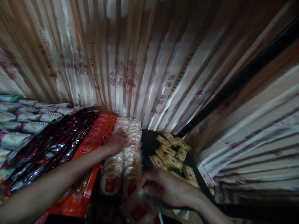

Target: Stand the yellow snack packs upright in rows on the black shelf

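Observation:
Two rows of round pale snack packs in clear wrappers (130, 146) run from front to back in a dark bin. My left hand (118, 140) lies flat on the left row, fingers stretched toward the back. My right hand (161, 185) is closed, fingers curled around a clear-wrapped pack (137, 205) at the front end of the right row; the pack is blurred. To the right of the rows lie several small yellow wrapped snacks (169, 152) on the dark bin floor (148, 141).
Orange packets (93, 140) lie left of the rows, then shiny dark red bags (51, 146) and pale striped packs (25, 121) further left. Tall pale and brown striped bags (140, 62) stand behind and to the right. A dark rail (245, 74) crosses diagonally.

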### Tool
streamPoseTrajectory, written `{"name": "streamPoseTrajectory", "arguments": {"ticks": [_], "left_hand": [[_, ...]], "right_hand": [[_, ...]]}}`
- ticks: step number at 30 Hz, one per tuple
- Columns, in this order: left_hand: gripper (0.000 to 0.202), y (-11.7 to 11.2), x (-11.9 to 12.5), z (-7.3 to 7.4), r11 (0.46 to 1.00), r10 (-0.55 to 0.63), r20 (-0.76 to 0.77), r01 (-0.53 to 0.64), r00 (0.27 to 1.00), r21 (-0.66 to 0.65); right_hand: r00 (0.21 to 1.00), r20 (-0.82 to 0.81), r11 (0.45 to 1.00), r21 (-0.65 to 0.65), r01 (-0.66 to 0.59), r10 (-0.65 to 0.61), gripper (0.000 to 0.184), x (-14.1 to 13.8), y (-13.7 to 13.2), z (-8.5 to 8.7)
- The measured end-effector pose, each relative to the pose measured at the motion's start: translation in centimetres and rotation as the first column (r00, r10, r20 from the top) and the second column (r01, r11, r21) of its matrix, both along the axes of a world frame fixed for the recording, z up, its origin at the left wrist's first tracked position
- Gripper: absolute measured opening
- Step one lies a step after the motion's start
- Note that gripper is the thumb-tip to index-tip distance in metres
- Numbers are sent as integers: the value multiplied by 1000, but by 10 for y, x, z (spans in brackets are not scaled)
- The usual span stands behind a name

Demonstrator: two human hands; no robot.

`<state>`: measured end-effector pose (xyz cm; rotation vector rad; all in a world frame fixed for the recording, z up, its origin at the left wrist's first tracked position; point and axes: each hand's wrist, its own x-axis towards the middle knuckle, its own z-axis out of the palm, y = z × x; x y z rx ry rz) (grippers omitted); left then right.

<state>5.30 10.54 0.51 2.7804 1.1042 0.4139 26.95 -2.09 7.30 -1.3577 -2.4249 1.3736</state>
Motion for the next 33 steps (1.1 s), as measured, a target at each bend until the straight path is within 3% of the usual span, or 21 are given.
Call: {"name": "streamPoseTrajectory", "arguments": {"ticks": [2, 3, 5, 7, 10, 12, 14, 16, 19, 24, 27, 33], "left_hand": [[19, 0, 0, 0, 1000, -3, -11, 3, 1000, -2], [19, 1, 0, 1, 1000, -3, -18, 3, 1000, -6], [19, 1, 0, 2, 1000, 3, -28, -3, 1000, -14], [20, 1, 1, 3, 1000, 8, -28, -8, 1000, -17], [22, 1, 3, 5, 1000, 0, -28, -1, 1000, -8], [23, 1, 5, 6, 1000, -6, -32, 6, 999, -4], [23, 1, 6, 6, 1000, 4, -31, -4, 999, -7], [22, 1, 7, 4, 999, 33, -22, -34, 999, -12], [23, 2, 8, 0, 997, 68, 15, -68, 998, -22], [19, 4, 10, -3, 988, 147, 84, -142, 986, -56], [18, 6, 13, -2, 977, 203, 74, -197, 976, -84], [19, 7, 15, -1, 962, 253, 28, -248, 967, -113]], "right_hand": [[991, 16, 991, -45, -129, 130, 18, -9, -12, -14], [992, 14, 990, -64, -126, 127, 18, -10, -13, -19], [1000, -19, 996, -93, -14, 12, 17, -7, -5, -28], [971, -68, 973, -64, 223, -227, 23, -2, 13, -35], [864, -96, 834, 225, 503, -495, 23, 3, 45, -48], [802, -122, 726, 361, 585, -585, 28, 3, 63, -60], [764, -148, 661, 417, 624, -628, 27, 4, 78, -73], [770, -173, 690, 356, 631, -615, 19, 4, 89, -86], [754, -238, 740, 163, 652, -612, 16, 5, 101, -101], [645, -410, 713, -18, 701, -645, 20, 1, 106, -108], [603, -458, 696, -51, 716, -654, 20, -4, 105, -107], [631, -497, 725, 5, 689, -596, 20, -5, 102, -112]]}}
